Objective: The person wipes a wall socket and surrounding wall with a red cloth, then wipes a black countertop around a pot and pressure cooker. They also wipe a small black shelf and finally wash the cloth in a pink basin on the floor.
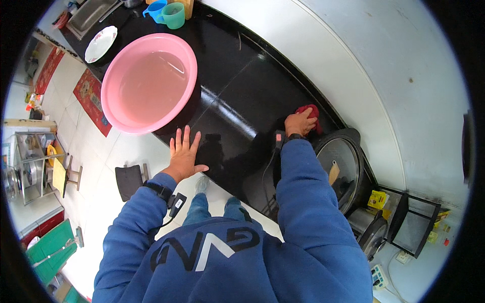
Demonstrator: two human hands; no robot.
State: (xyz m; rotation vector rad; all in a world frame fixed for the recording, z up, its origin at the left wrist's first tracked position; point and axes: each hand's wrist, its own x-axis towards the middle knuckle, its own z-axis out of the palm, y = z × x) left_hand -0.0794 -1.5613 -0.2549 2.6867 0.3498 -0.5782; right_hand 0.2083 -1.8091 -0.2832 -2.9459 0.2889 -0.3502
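Note:
My right hand [301,123] grips a red cloth [315,113] and presses it on the glossy black countertop [242,91], close to the wall side. Beside that hand stands a black electric pan with a glass lid [343,166]. My left hand [184,153] is spread flat, fingers apart, at the counter's front edge, with nothing in it. Just beyond its fingertips sits a large pink plastic basin [189,94] holding cloudy water [151,87].
Past the basin are a white plate [101,44], a green cup [174,16], a blue cup [154,11] and a metal sink [89,17]. A black cable [267,170] runs along the counter near my right forearm. A dark stool [129,183] stands on the tiled floor.

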